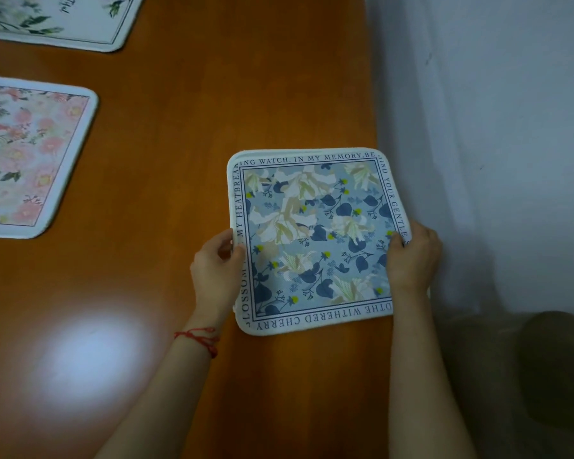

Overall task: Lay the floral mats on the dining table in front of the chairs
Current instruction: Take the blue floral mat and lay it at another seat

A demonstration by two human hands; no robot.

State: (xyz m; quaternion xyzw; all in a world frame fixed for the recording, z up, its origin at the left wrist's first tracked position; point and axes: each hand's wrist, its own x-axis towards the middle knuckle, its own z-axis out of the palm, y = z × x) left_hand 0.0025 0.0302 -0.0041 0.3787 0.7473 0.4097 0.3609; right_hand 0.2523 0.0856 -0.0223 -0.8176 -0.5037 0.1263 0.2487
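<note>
While no container shows, the blue floral mat (315,240) lies near the dining table (179,127) edge at 3 o'clock, pinched between both hands: left hand (217,270) at its 9 o'clock edge, right hand (411,256) at its 3 o'clock edge. Toward 10 o'clock, the pink mat (30,157) and the white mat (63,18) are cut off by the frame.
</note>
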